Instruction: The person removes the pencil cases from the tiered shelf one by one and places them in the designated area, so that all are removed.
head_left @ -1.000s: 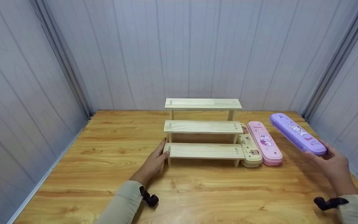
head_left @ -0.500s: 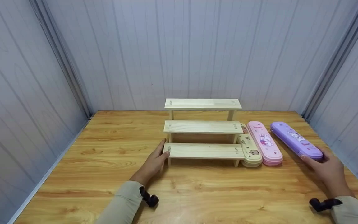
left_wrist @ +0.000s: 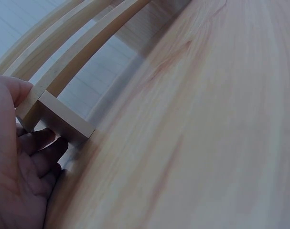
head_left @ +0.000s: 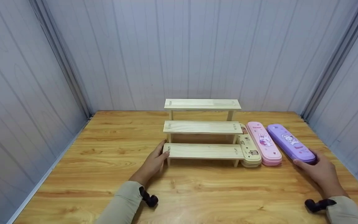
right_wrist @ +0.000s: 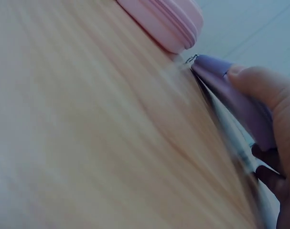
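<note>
A three-tier wooden display stand point(head_left: 204, 151) stands on the table. At its left end, my left hand point(head_left: 152, 163) grips the lowest tier, thumb on top; in the left wrist view the fingers point(left_wrist: 42, 150) curl beneath, by the leg. My right hand point(head_left: 320, 174) holds the near end of a purple pencil case point(head_left: 291, 143) with a cartoon print. The right wrist view shows the thumb on its lid and a narrow gap under its near end. Left of it lies a pink pencil case point(head_left: 264, 143) with a rabbit. A cream pencil case point(head_left: 250, 149) lies against the stand, partly hidden by its tiers.
The wood-grain table point(head_left: 197, 193) extends in front of the stand and to its left. Pale panelled walls point(head_left: 197, 46) enclose the back and both sides. A black strap mount point(head_left: 149, 197) sits on each wrist over the sleeve.
My right hand has lowered the purple pencil case and brought it left, closer to the pink one. The left hand keeps its hold on the stand, almost unmoved.
</note>
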Motion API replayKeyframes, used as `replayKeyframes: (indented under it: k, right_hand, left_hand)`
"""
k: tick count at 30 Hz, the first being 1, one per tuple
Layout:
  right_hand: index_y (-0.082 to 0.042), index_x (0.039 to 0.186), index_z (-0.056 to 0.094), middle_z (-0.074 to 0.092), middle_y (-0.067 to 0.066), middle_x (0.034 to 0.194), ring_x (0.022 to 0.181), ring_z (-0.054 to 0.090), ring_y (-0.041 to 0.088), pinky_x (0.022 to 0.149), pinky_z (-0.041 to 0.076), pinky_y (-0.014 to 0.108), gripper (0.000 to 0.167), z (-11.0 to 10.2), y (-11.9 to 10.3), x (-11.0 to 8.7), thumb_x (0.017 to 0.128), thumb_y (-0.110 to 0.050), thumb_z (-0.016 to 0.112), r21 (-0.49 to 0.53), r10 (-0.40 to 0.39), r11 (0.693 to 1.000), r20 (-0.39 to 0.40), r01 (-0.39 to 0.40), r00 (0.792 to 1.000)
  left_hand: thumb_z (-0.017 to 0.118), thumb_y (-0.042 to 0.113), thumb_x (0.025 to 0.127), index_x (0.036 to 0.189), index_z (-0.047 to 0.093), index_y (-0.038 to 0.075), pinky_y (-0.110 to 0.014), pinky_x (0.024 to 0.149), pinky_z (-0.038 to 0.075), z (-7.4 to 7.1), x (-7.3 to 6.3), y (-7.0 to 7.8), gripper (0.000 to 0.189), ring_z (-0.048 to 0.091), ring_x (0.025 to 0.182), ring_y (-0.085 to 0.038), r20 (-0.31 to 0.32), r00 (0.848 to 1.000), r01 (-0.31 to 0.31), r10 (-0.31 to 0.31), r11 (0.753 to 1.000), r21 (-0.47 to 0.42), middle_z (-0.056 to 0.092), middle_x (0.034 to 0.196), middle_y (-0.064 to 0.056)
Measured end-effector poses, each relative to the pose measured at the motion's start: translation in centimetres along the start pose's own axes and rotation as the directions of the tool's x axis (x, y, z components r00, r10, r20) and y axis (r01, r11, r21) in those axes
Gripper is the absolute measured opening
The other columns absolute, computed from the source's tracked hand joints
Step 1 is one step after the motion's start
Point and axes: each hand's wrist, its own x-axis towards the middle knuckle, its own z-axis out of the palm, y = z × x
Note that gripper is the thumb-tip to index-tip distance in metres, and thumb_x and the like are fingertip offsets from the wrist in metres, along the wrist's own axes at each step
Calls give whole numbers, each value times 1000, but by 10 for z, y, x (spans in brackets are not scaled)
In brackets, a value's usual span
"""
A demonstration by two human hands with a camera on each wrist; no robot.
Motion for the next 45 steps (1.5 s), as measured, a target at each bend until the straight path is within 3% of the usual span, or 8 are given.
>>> replayKeyframes:
  k: [7,18,26,38,45]
  right_hand:
    - [12,154,20,28,43,150,137,27,60,108,25,70,116,12,-5,3,84,-68,68,-40,16,999,67,-13,998]
    - [13,153,20,30,43,148,135,30,60,106,27,69,116,23,-18,0,85,-68,68,-76,-13,997,82,20,997]
    - [11,154,19,26,42,151,138,24,61,109,23,70,118,25,-22,-1,83,-73,64,-65,1,998,110,6,994]
    - [11,155,12,20,43,153,140,21,60,110,21,69,123,20,-20,-5,83,-74,64,-51,48,998,129,-42,990]
    - [14,154,-2,10,45,154,139,17,62,110,19,70,116,0,-42,1,93,-66,55,-4,51,999,181,-51,982]
  left_hand:
    - [50,12,105,158,24,-1,-47,122,15,-2,-2,-3,61,16,152,-34,-25,1000,-1,1,1000,8,20,164,-22]
    - [48,10,106,158,23,-3,-49,120,19,-2,-5,-2,60,18,151,-36,-19,1000,-9,8,999,-49,20,163,-25]
    - [49,10,105,157,26,-3,-50,121,18,-2,-3,0,59,19,151,-37,-27,999,-19,19,1000,-17,23,162,-25]
    - [50,11,105,157,25,-4,-51,121,16,3,-2,1,60,16,151,-38,-16,1000,-18,17,1000,-24,20,163,-26]
    - [48,23,107,160,18,2,-50,121,17,-4,-7,7,65,19,151,-36,-23,998,59,-58,998,34,22,164,-22]
